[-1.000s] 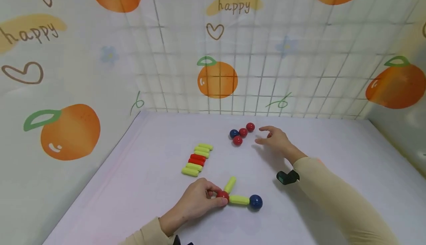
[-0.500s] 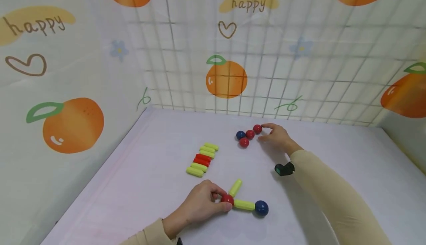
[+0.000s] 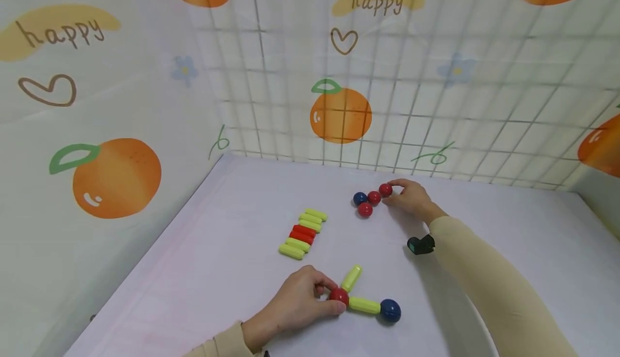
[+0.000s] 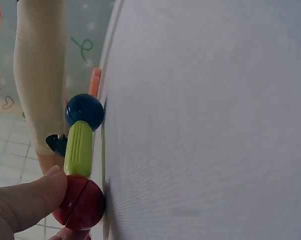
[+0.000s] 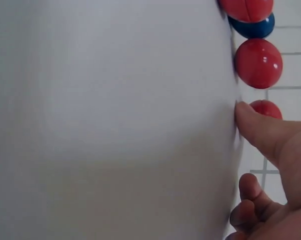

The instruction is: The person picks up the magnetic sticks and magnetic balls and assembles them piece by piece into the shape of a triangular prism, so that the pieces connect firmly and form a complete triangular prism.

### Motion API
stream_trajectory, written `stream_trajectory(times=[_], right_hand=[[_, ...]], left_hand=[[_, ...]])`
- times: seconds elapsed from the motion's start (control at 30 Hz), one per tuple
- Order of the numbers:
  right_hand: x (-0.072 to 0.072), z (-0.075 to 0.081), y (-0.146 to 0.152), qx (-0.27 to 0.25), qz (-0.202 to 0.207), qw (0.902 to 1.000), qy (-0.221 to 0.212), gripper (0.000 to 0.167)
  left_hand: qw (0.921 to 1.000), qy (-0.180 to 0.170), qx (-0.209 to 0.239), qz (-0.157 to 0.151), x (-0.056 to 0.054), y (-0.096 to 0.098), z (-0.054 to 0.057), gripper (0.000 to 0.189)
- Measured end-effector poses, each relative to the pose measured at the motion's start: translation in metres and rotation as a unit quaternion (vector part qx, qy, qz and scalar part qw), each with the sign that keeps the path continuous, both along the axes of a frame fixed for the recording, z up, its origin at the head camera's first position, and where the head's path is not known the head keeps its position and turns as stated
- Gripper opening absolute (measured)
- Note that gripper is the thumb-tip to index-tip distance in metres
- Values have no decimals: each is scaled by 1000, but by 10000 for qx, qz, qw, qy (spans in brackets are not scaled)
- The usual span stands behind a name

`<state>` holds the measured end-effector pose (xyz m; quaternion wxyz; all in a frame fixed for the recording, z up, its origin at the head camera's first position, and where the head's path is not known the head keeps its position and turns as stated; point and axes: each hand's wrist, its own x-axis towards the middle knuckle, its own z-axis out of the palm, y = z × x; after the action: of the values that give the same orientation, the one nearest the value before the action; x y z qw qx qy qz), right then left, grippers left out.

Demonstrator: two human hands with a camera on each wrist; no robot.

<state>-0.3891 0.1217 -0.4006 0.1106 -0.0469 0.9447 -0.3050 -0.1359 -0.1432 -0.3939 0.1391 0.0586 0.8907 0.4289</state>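
Observation:
In the head view my left hand (image 3: 302, 300) pinches a red ball (image 3: 339, 297) between thumb and fingers. A yellow-green rod (image 3: 365, 306) joins that ball to a blue ball (image 3: 390, 310); a second yellow-green rod (image 3: 352, 278) points away from the red ball. The left wrist view shows the thumb against the red ball (image 4: 82, 205). Farther off, my right hand (image 3: 411, 198) has its index finger at the farthest red ball (image 3: 385, 189), thumb on its near side. The right wrist view shows that ball (image 5: 265, 108) partly behind the thumb; whether it is gripped is unclear.
Beside the right hand lie another blue ball (image 3: 360, 198) and two red balls, one nearer (image 3: 365, 210). A slanting row of yellow-green rods (image 3: 292, 251) and red rods (image 3: 302, 237) lies left of centre. A fruit-printed sheet over a grid (image 3: 402, 114) closes off the back.
My right hand has moved left to the farthest red ball, and its fingers have come around it. The left hand keeps its pinch. The head view has shifted, sliding the scene rightward.

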Motion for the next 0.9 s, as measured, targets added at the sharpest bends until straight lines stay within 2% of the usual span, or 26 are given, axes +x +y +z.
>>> stream_trajectory(times=[0.23, 0.6, 0.77, 0.9], right_hand=[[-4, -3, 1, 16, 195, 9998, 72, 62], [-4, -1, -4, -78, 52, 9999, 36, 56], [3, 4, 3, -212, -26, 9997, 105, 57], [17, 14, 5, -414, 16, 9990, 181, 59]], left_hand=[[10000, 61, -19, -36, 2, 2, -1, 31], [10000, 73, -16, -16, 0, 0, -2, 31], [9999, 70, 5, -77, 0, 2, -2, 29], [9999, 44, -28, -112, -1, 3, -1, 29]])
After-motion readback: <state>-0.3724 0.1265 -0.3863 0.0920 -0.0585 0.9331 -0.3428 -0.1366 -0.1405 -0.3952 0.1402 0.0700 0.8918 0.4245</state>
